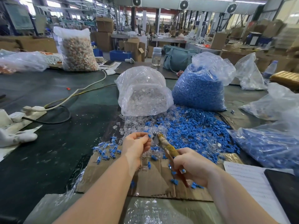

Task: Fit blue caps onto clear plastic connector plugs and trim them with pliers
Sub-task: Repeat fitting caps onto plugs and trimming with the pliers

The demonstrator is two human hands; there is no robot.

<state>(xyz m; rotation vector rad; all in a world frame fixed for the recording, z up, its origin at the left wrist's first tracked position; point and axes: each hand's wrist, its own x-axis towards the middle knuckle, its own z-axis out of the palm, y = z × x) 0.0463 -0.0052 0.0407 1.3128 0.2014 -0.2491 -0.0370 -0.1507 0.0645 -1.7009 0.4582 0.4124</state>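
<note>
White power strip (24, 111) with white and black cables, far left on the dark green table (48, 151); a white cloth or glove (16, 137) lies just in front of it. Clear bag of pale orange-and-white small parts (78, 52), standing upright at the back left, beside a flatter clear bag (22, 61). Small cluster of finished capped plugs (106, 149), blue on clear, lying on the table just left of the left hand, at the edge of a flattened sheet of cardboard (150, 185). Left hand (137, 145), fingers curled, pinching a clear plug with a blue cap (148, 136) at the fingertips, raised above the cardboard and held right against the tip of the pliers. Clear bag of clear connector plugs (143, 91), centre, lying open with plugs spilling from its mouth toward the hands. Pliers (168, 151), worn yellowish handles, metal head pointing up and to the left, meeting the held plug; whether the head is biting on it cannot be told. Right hand (192, 166), fingers wrapped round the pliers' handles, a loose blue cap lying against the palm. Loose heap of blue caps (194, 128), mixed with clear plugs, spread over the table behind and right of the hands. Clear bag of blue caps (200, 88), upright, open at the top, just right of the plug bag. Clear bottle with white lid (157, 56) and teal cloth bag (178, 58), behind the two bags. Further clear bag holding blue caps (267, 143), right edge. Sheet of handwritten paper (252, 183) and a black folder (286, 189), bottom right.
</note>
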